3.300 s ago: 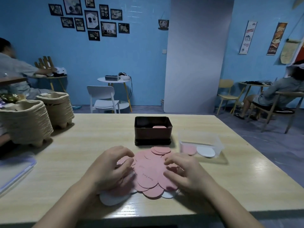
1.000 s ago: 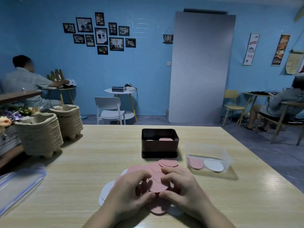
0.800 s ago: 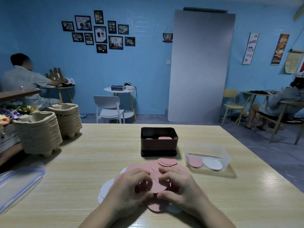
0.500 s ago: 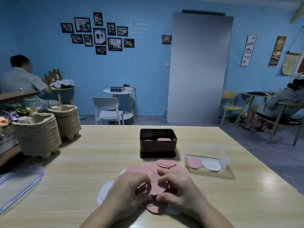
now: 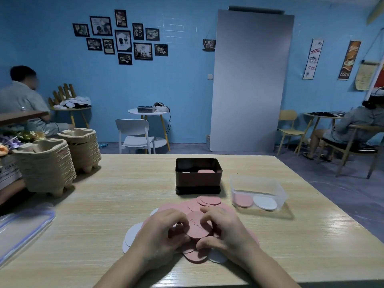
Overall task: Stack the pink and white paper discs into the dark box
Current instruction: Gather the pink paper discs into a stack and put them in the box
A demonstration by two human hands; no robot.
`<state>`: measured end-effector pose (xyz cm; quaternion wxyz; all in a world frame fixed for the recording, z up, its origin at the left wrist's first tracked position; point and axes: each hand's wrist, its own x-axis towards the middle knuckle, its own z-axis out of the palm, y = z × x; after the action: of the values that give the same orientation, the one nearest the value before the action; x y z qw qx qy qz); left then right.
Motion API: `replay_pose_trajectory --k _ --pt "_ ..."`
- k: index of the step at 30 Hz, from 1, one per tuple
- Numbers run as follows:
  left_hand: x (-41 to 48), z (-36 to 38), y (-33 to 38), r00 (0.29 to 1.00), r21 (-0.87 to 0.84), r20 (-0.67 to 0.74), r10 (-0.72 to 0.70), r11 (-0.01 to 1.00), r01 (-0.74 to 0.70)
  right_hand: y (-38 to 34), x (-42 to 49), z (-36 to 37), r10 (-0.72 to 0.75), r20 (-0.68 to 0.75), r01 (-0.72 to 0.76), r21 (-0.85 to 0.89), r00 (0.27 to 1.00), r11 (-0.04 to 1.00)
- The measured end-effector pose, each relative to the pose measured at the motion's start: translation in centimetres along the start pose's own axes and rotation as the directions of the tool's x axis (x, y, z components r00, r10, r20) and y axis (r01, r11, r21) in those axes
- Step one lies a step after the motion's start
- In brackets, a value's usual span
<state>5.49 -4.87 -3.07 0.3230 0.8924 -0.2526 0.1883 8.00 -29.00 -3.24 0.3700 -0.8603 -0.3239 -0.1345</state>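
Your wooden table (image 5: pixel 104 196) fills the near half of the view, its far edge running behind the dark box and its right edge slanting down toward you past the clear tub. Two stacks of moulded pulp trays (image 5: pixel 44 165) crowd the far left corner, and a clear lidded container with a blue rim (image 5: pixel 22 227) lies at the near left edge. Between these and your hands the tabletop is bare wood, as is the strip to the right of your right hand.

The dark box (image 5: pixel 198 176) stands upright at the middle of the table, open at the top, with a pink disc showing inside against its right half. Just to its right sits a clear plastic tub (image 5: pixel 258 193) holding one pink and one white disc side by side.

The loose pile of pink and white paper discs (image 5: pixel 204 201) spreads from just in front of the box back under your hands, white ones poking out at the near left and near right.

Your left hand (image 5: pixel 161 235) and right hand (image 5: pixel 226 229) are curled together over the pile, fingertips pinching a small stack of pink discs (image 5: pixel 196 226) from both sides. The top disc carries faint script, too small to read.

On the far wall, a small hanging sign (image 5: pixel 209 45) reads "Coffee", and two posters (image 5: pixel 349 60) on the right also say "COFFEE".
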Motion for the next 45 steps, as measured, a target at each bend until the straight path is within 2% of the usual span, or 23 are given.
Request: replay_pose_trajectory --k 4,12,19,29,33,39,43,45 --pt "-0.1 -0.1 0.2 1.0 -0.015 -0.025 0.013 1.0 -0.014 0.4 -0.1 -0.1 0.014 0.043 -0.015 0.026 0.999 1.0" --pt "0.0 -0.3 0.5 0.998 -0.078 -0.047 0.042 0.996 -0.046 0.0 -0.2 -0.1 -0.005 -0.049 0.009 0.073 0.999 0.997" --pt "0.0 0.1 0.2 0.997 -0.088 -0.068 0.041 0.995 -0.047 -0.2 -0.2 -0.1 -0.026 0.007 0.027 -0.003 1.0 1.0" --pt "0.0 -0.1 0.3 0.997 -0.06 -0.056 0.056 0.996 -0.059 -0.3 -0.2 -0.2 -0.024 -0.008 0.024 -0.027 1.0 0.999" --pt "-0.1 -0.4 0.7 0.999 -0.159 -0.045 -0.029 0.987 0.022 -0.2 -0.1 -0.3 -0.03 -0.031 0.029 -0.032 0.999 0.999" --pt "0.9 -1.4 0.1 0.985 -0.244 -0.131 -0.115 0.966 0.081 -0.4 -0.1 -0.3 -0.057 -0.003 0.056 -0.102 0.998 0.993" --pt "1.0 -2.8 -0.9 0.982 -0.219 -0.144 -0.122 0.972 0.088 -0.8 0.6 -0.3 -0.073 0.064 0.083 -0.185 0.995 0.979" --pt "0.7 -3.6 -2.1 0.989 -0.132 -0.105 -0.107 0.987 0.093 -1.1 1.2 -0.1 -0.069 0.073 0.083 -0.2 0.995 0.976"
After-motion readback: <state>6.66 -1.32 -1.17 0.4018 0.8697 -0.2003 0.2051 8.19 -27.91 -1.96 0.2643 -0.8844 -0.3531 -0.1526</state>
